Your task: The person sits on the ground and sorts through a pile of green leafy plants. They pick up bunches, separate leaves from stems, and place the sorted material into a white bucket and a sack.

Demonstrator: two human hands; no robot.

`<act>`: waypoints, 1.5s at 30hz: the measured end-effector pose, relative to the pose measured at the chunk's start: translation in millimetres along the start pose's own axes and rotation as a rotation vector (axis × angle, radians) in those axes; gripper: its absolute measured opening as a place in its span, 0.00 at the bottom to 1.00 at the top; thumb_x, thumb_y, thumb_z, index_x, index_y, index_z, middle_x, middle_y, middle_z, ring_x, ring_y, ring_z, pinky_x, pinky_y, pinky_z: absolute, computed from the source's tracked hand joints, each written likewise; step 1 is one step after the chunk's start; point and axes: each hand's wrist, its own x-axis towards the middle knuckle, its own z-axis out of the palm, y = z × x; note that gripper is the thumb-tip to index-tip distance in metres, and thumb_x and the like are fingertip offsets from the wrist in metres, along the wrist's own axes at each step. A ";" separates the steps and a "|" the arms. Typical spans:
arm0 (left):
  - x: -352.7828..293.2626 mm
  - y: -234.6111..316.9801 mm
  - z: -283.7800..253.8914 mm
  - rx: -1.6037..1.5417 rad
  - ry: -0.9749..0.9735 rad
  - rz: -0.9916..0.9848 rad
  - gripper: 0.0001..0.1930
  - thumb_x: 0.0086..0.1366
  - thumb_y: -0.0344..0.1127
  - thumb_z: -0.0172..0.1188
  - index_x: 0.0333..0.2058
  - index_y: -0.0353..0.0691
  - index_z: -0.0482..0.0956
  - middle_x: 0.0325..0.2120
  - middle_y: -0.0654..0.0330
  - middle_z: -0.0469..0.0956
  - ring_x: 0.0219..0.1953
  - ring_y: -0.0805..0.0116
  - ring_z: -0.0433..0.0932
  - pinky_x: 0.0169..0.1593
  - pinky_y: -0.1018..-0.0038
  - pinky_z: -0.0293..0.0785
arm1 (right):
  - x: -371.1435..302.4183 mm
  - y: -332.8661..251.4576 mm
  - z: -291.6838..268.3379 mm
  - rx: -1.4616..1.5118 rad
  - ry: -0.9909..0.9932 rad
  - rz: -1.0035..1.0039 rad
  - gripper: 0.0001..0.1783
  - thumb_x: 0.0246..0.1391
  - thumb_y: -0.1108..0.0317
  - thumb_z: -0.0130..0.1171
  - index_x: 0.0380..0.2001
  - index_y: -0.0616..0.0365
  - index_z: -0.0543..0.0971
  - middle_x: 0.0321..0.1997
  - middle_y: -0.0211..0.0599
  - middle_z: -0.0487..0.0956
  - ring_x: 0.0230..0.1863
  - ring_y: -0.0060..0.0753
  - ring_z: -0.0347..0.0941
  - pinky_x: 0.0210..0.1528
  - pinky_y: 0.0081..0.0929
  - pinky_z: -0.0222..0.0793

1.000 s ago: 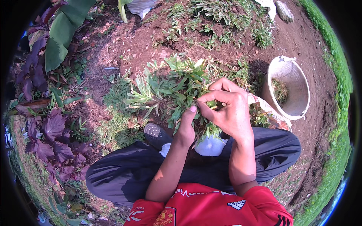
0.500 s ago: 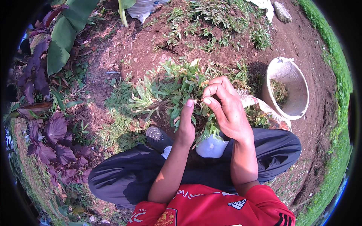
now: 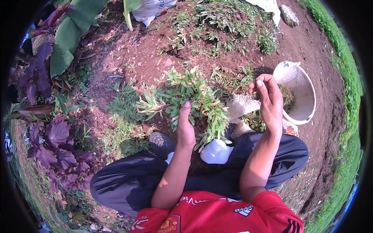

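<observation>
A thick clump of small green leafy plants (image 3: 196,93), some leaf tips yellowed, rests over my left hand (image 3: 185,128). The thumb lies along the clump's near side, and the fingers are hidden under the leaves. My right hand (image 3: 270,99) is raised apart from the clump, beside the white bucket (image 3: 314,93). Its thumb and fingertips are pinched together; whatever may be between them is too small to make out. The tilted bucket has dry, greenish plant bits inside. Below the right hand a whitish sheet of sacking (image 3: 243,105) lies partly over the ground.
I sit with bent legs, a dark shoe (image 3: 161,143) below the clump. More low plants (image 3: 221,23) grow on the brown soil ahead. Purple-leaved plants (image 3: 58,136) and a broad green leaf (image 3: 66,42) stand at the left. A stone (image 3: 289,15) lies far right.
My right hand has moved away from the clump, right and up toward the bucket, fingers still pinched. My left hand has stayed nearly in place with the clump, lowering slightly to the left.
</observation>
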 end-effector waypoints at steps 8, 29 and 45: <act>-5.3 -8.6 -5.5 -0.030 -0.051 -0.036 0.23 0.75 0.44 0.52 0.59 0.33 0.74 0.53 0.55 0.79 0.54 0.63 0.79 0.60 0.64 0.73 | 24.4 95.0 -96.9 -0.758 0.712 0.326 0.21 0.60 0.59 0.68 0.55 0.50 0.85 0.43 0.34 0.89 0.42 0.31 0.84 0.53 0.30 0.75; -9.8 11.6 -2.2 -0.008 -0.207 0.087 0.27 0.81 0.45 0.36 0.65 0.30 0.68 0.60 0.50 0.76 0.61 0.60 0.76 0.66 0.60 0.69 | -22.5 -28.0 77.2 0.079 -0.267 0.071 0.07 0.56 0.75 0.70 0.34 0.60 0.80 0.27 0.22 0.77 0.28 0.15 0.70 0.33 0.19 0.67; -4.3 17.8 6.4 -0.014 -0.139 0.118 0.27 0.82 0.48 0.40 0.66 0.31 0.67 0.60 0.51 0.75 0.60 0.62 0.77 0.65 0.63 0.70 | -28.6 -45.9 65.0 -0.145 -0.373 -0.205 0.31 0.48 0.68 0.75 0.57 0.58 0.78 0.45 0.38 0.84 0.46 0.36 0.81 0.55 0.33 0.75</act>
